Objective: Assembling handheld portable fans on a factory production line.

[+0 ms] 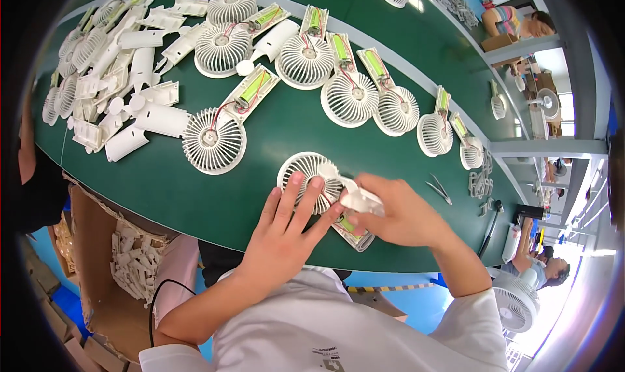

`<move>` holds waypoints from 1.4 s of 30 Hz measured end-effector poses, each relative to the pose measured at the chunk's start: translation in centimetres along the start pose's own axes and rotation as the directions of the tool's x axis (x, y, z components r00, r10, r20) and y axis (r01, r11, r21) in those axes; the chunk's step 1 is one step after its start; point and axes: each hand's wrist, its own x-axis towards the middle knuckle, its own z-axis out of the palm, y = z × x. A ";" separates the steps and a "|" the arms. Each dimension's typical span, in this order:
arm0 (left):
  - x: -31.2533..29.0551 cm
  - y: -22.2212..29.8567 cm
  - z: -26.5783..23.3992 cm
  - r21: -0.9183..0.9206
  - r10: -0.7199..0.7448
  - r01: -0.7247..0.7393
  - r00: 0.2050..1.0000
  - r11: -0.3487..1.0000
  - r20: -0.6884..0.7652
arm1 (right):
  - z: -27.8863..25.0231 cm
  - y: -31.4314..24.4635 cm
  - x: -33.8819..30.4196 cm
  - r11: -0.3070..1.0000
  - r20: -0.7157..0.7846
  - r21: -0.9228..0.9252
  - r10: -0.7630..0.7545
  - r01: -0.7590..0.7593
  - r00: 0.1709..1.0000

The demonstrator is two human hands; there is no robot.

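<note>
Near the table's front edge lies a small white handheld fan half (303, 176) with a round slatted grille. Its handle points toward me, with a green battery (345, 225) in it, partly hidden by my hands. My left hand (280, 232) rests on the grille with fingers stretched and spread. A white plastic handle cover (361, 201) with a rounded end is gripped in my right hand (403, 210), held over the handle. The cover's rounded end lies over the grille. Whether the cover touches the handle is hidden by my fingers.
Several fan halves with batteries (215, 141) stretch across the green table (286, 128). White covers (159, 119) are heaped at the left. Tweezers (441, 189) and a black-handled tool (493, 225) lie at the right. A cardboard box (104, 274) of white parts stands lower left. Other people sit far right.
</note>
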 end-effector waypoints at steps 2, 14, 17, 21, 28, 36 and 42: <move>0.1 0.4 0.1 -0.006 -0.025 0.025 1.000 1.000 -0.018 | -0.6 1.0 -0.4 0.917 0.054 -0.322 -0.232 0.237 0.971; -0.3 1.8 1.8 0.030 -0.202 0.208 0.969 0.978 -0.139 | -0.2 -1.1 -1.0 0.787 -0.188 -0.544 -0.453 0.292 0.871; -0.2 2.4 2.1 0.017 -0.260 0.266 0.951 0.964 -0.169 | 1.7 -0.8 -2.4 0.703 -0.156 -0.696 -0.344 0.144 0.926; -0.1 2.5 2.0 0.019 -0.249 0.254 0.959 0.967 -0.132 | 4.1 1.5 -1.9 0.625 -0.249 -0.764 -0.516 0.161 0.820; -0.3 2.2 2.0 -0.040 -0.253 0.249 0.958 0.968 -0.133 | 5.3 1.2 -1.8 0.554 -0.264 -0.826 -0.539 0.100 0.800; -0.1 1.8 1.7 -0.014 -0.188 0.188 0.968 0.982 -0.165 | 5.0 -1.9 -2.2 0.644 -0.148 -0.760 -0.301 0.087 0.942; 0.3 0.7 0.2 -0.124 -0.134 0.115 0.977 0.986 -0.163 | 4.9 -1.4 -2.2 0.672 -0.160 -0.736 -0.288 0.080 0.944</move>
